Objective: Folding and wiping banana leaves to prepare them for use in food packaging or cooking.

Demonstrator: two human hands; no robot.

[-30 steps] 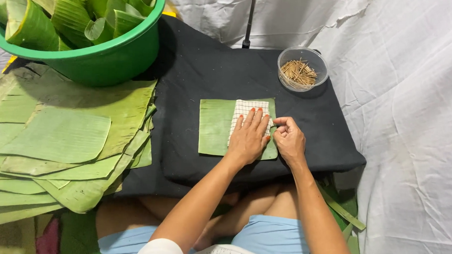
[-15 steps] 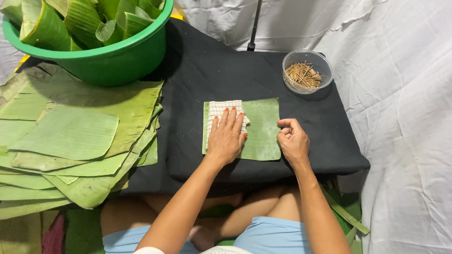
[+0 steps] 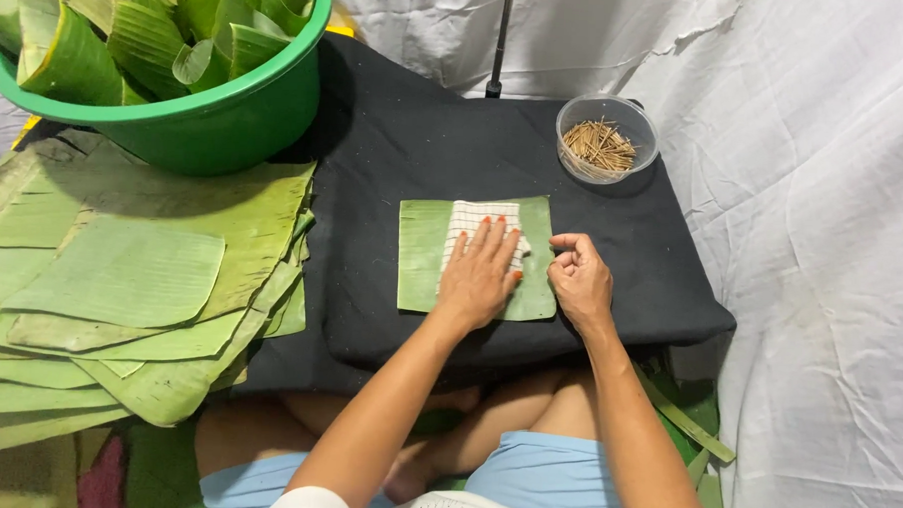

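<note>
Green banana leaf (image 3: 422,253) lies flat mid-table on the black cloth (image 3: 415,143), w/ a white striped cloth (image 3: 478,217) on top. Left hand (image 3: 481,270) flat, fingers spread, pressing that cloth. Right hand (image 3: 579,278) curled loosely at the leaf's right edge, gripping nothing. Bowl of sticks (image 3: 608,137) back right; green tub (image 3: 226,116) & leaf stack (image 3: 121,273) to the left.

matt black cloth (image 3: 425,153), glossy plastic basin (image 3: 226,116)
</note>
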